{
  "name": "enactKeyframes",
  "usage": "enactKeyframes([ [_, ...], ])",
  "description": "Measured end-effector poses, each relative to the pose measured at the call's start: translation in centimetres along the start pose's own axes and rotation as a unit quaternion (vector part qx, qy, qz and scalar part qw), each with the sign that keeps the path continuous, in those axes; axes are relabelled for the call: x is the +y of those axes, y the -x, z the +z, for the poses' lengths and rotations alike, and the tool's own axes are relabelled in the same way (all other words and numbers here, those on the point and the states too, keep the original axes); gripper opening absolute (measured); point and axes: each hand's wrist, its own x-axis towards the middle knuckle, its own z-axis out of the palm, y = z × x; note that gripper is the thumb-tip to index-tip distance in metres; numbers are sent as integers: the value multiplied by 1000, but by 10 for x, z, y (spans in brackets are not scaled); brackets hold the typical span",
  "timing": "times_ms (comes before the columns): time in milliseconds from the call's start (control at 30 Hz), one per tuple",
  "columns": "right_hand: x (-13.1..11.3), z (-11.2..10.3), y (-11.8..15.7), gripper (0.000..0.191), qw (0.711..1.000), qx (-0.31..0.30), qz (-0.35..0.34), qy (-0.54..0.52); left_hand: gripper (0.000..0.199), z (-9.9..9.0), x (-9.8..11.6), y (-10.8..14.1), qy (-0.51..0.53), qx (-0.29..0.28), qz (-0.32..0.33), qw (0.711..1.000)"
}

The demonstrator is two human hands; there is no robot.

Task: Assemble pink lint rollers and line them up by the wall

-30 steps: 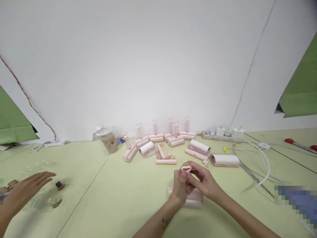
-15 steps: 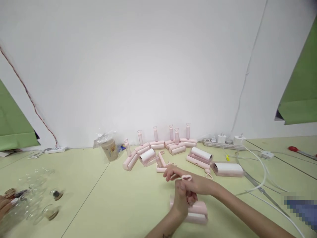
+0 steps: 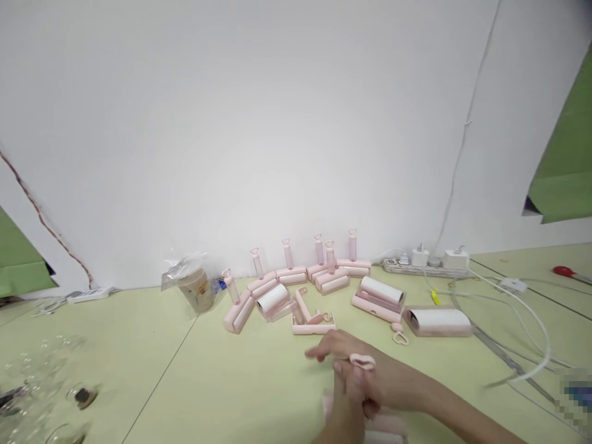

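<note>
The loop (image 3: 362,362) pokes up from the left hand (image 3: 349,398), apparently curled round its base for steadiness; the right hand (image 3: 391,377) crosses against it, fingers outstretched, grip unclear. A roller (image 3: 391,425) lies under both; handles (image 3: 353,248) stand beyond, perhaps saving space.

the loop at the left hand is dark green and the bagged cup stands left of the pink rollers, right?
Not quite: the head view shows the loop at the left hand is pale pink, not dark green. The bagged cup does stand left of the pink rollers.
</note>
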Motion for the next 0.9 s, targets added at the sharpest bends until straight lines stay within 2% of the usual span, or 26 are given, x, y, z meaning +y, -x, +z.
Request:
enactKeyframes([
  [67,5,-3,4,36,997,-4,33,-68,67,7,17,2,71,25,18,997],
  [133,10,-6,13,45,992,-18,22,-123,68,12,30,3,83,33,33,995],
  [200,14,-7,25,46,991,-12,6,-130,70,15,37,3,101,29,34,994],
  [300,14,0,38,36,996,73,-17,-38,70,16,37,4,115,16,35,993],
  [367,11,7,40,26,990,137,-39,26,69,14,40,3,114,2,34,993],
  [433,9,10,38,20,982,171,-55,59,68,6,49,1,106,-17,40,993],
  [500,11,4,35,22,974,200,-66,79,63,-8,67,-1,51,-1,58,997],
  [567,15,-14,31,28,962,245,-68,95,55,-28,88,-1,-34,66,83,994],
  [667,22,-65,22,35,939,320,-62,111,54,-63,101,7,-121,168,112,972],
  [733,28,-105,11,34,921,363,-61,126,50,-84,90,17,-157,205,123,958],
  [800,37,-142,-3,31,903,398,-62,151,49,-99,65,27,-203,250,124,939],
  [833,44,-157,-12,29,898,401,-61,168,47,-103,51,31,-221,271,135,927],
  [900,61,-178,-28,25,899,386,-52,199,44,-105,25,33,-247,275,150,917],
])
